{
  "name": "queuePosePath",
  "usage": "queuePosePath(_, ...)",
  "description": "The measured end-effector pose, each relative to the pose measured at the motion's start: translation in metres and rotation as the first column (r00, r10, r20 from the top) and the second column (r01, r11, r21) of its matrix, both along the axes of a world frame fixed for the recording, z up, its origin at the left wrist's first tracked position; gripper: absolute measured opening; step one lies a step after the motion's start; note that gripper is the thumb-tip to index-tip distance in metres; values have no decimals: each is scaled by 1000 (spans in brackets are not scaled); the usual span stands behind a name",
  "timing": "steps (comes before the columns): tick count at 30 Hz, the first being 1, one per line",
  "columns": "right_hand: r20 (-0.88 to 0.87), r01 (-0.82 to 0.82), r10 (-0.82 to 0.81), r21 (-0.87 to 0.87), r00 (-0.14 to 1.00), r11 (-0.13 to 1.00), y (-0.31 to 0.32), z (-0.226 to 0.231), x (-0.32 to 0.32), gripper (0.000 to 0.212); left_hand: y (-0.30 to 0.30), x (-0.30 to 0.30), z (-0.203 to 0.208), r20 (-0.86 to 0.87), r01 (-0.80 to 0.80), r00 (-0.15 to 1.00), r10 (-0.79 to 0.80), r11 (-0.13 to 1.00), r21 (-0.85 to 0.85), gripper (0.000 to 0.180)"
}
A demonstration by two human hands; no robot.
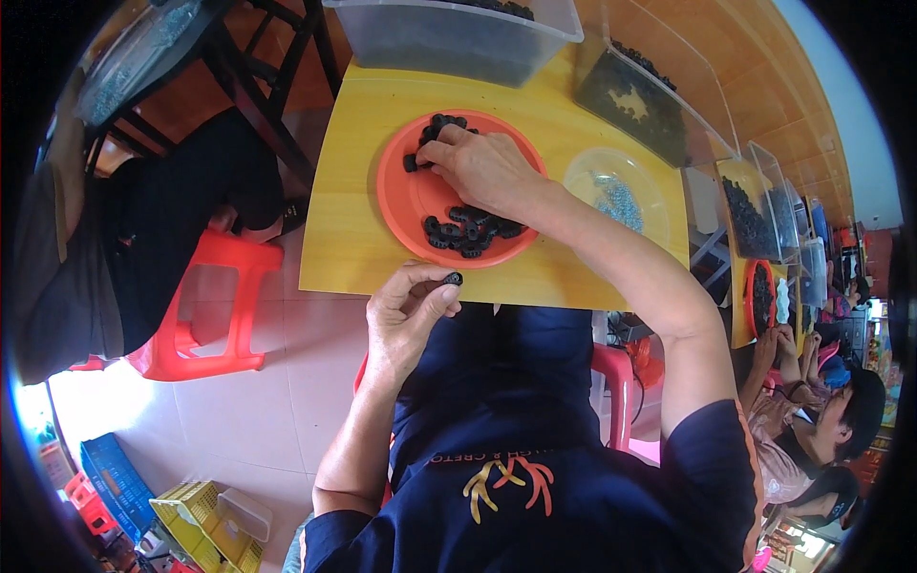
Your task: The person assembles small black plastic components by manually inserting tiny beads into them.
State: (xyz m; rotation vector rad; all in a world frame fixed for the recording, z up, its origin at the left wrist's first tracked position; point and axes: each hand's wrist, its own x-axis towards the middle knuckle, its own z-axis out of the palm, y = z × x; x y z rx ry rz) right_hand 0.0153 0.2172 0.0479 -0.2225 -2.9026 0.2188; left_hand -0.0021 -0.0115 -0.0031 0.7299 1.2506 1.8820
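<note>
My left hand (pixel 401 310) is at the near edge of the table, pinching a small black ribbed plastic part (pixel 453 279) between thumb and fingertips. My right hand (pixel 482 172) reaches across an orange-red round plate (pixel 396 205). Its fingers are bent together at a heap of black plastic parts (pixel 449 121) on the plate's far side; what the fingertips grip is hidden. A second cluster of black parts (pixel 468 231) lies on the plate's near side, below my right wrist.
The plate rests on a yellow table (pixel 344 229). Right of it sits a clear bowl of small silvery pieces (pixel 616 201). Plastic bins (pixel 458 43) of black parts stand behind. A red stool (pixel 229 286) and a seated person are at left; other people work at right.
</note>
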Motion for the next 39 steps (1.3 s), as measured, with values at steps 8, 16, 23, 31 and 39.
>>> queuePosePath(8, 49, -63, 60, 49, 997, 997, 1, 9, -1, 18, 3, 0, -2, -14, -28, 1000, 28, 999, 33, 17)
queuePosePath(16, 124, -103, 108, -47, 986, 994, 5, 4, 6, 20, 5, 3, -4, -28, -50, 998, 50, 999, 5, 18)
queuePosePath(23, 208, -81, 79, -2, 975, 997, 4, 11, 25, 21, 7, 7, -4, -27, -56, 998, 55, 998, -17, 17)
queuePosePath(31, 33, 25, 51, -990, 998, 136, -8, 25, 71, 15, 4, 5, -6, 26, -65, 998, 63, 997, 48, 16)
queuePosePath(39, -19, -24, 55, -996, 998, 86, -46, 27, 96, 24, -1, 6, -3, 54, -34, 998, 33, 999, 27, 18)
